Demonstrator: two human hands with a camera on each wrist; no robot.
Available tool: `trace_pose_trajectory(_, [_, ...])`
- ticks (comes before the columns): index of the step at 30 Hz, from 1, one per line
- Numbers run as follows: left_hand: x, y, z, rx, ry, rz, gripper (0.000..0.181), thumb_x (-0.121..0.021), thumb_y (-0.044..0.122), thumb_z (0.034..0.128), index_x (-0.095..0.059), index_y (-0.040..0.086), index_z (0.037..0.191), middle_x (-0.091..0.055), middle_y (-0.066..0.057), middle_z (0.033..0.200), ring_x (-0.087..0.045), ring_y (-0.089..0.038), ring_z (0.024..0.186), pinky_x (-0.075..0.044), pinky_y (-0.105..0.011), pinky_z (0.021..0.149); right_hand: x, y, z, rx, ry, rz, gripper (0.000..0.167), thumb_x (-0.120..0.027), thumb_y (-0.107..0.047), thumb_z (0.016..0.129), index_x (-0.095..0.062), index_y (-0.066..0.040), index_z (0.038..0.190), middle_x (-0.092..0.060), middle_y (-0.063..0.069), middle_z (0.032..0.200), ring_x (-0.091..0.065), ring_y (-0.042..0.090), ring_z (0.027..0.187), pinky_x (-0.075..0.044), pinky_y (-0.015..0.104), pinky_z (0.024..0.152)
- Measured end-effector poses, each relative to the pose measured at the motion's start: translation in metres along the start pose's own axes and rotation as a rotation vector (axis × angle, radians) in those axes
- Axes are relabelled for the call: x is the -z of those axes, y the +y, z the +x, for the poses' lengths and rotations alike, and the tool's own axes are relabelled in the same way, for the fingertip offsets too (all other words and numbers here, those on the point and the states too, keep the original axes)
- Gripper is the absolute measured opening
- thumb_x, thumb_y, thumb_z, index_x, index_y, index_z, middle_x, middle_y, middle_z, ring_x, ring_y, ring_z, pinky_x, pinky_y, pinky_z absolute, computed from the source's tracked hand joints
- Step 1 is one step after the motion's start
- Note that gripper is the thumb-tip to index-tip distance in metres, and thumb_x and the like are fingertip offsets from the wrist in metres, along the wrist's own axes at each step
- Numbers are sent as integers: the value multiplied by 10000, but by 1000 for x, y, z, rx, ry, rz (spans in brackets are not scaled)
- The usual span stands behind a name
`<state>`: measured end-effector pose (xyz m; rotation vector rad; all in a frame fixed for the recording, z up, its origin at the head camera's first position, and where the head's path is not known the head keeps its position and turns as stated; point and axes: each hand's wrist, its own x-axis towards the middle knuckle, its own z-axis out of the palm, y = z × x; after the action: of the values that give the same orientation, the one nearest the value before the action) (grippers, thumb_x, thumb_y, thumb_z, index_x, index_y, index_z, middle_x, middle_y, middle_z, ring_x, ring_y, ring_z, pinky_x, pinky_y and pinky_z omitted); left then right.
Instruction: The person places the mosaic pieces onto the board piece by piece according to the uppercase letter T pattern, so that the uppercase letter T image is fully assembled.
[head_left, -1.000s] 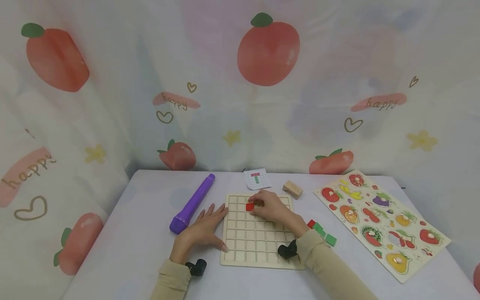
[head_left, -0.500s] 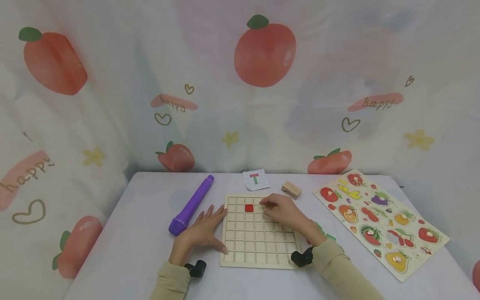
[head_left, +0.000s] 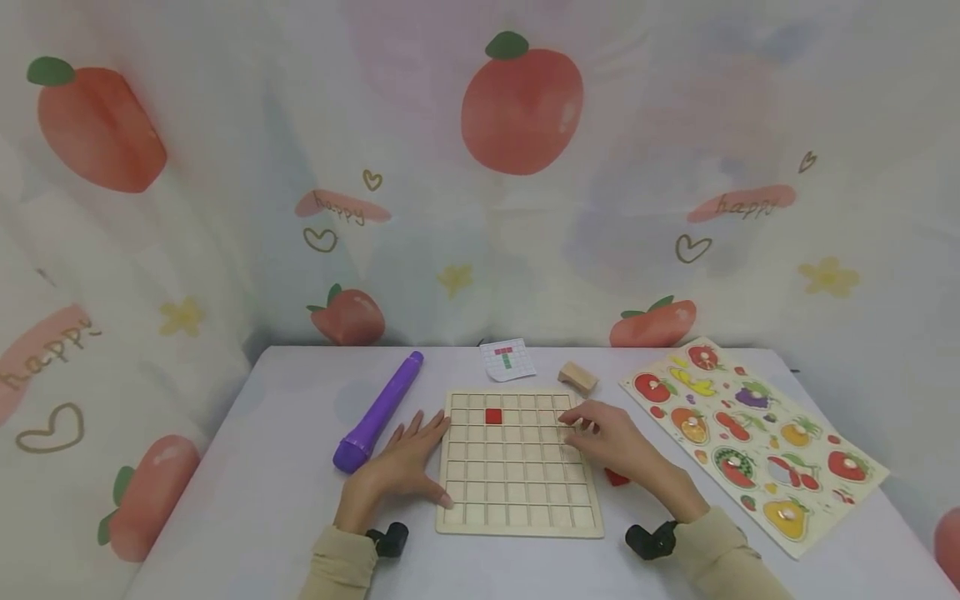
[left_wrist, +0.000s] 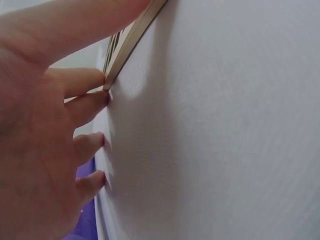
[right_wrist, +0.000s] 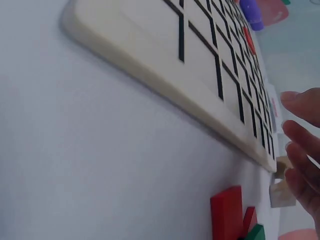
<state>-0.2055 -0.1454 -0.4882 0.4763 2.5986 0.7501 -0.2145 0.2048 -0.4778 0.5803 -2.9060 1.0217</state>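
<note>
A square wooden grid board (head_left: 517,475) lies flat on the table, with one red tile (head_left: 493,416) in a cell of its second row. My left hand (head_left: 401,467) rests at the board's left edge with fingers spread; in the left wrist view its fingertips touch the board's side and the tabletop. Over the board's right edge hovers my right hand (head_left: 611,437), fingers loosely bent and holding nothing. Loose red tiles (right_wrist: 226,212) and a green tile (right_wrist: 256,233) lie beside the board in the right wrist view; in the head view the right hand and forearm mostly hide them.
Left of the board is a purple toy microphone (head_left: 378,412). Behind it lie a paper card (head_left: 508,360) with a red and green T pattern and a small wooden block (head_left: 578,377). A fruit peg puzzle (head_left: 750,442) occupies the table's right side.
My right hand has let go of the red tile, leaving it in its cell, and moved right to the board's edge. The left hand has stayed in place.
</note>
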Motion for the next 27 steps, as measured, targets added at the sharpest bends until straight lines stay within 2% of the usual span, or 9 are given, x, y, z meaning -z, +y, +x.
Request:
trace_pose_trajectory(3, [1, -2, -2, 1, 5, -4, 1237, -962, 399, 653, -274, 86, 1633, -187, -91, 1726, -26, -372, 1607, -40, -570, 1308, 4, 7, -8, 1, 7, -12, 264, -775, -91, 888, -754, -93, 1152, -732, 12, 1045, -594, 157, 898, -543, 251, 737])
trace_pose_trajectory(9, [2, -3, -5, 16, 12, -16, 1232, -969, 369, 647, -283, 91, 1631, -199, -83, 1725, -33, -367, 1608, -40, -565, 1309, 10, 20, -17, -46, 10, -29, 283, -794, -97, 878, -755, -98, 1159, -724, 6, 1031, -586, 167, 856, -526, 199, 680])
trace_pose_trajectory(13, [3, -5, -5, 18, 11, -25, 1232, -972, 360, 644, -285, 87, 1630, -200, -87, 1724, -33, -370, 1607, -39, -567, 1309, 12, 28, -23, -62, 12, -54, 266, -806, -98, 869, -762, -100, 1131, -726, 4, 1019, -578, 155, 837, -526, 223, 686])
trace_pose_trajectory(19, [2, -7, -6, 20, 20, -30, 1240, -972, 363, 639, -282, 83, 1630, -196, -87, 1725, -32, -370, 1607, -37, -570, 1308, 16, 37, -29, -73, 57, -100, 266, -836, -106, 841, -765, -93, 1096, -710, -5, 987, -572, 145, 832, -509, 211, 672])
trace_pose_trajectory(27, [1, -10, -5, 4, 29, -16, 1248, -973, 377, 631, -285, 78, 1628, -204, -91, 1722, -37, -370, 1606, -41, -572, 1307, 15, 41, -31, -208, 13, -110, 334, -852, -204, 836, -720, -25, 1086, -647, 23, 931, -540, 173, 844, -496, 231, 681])
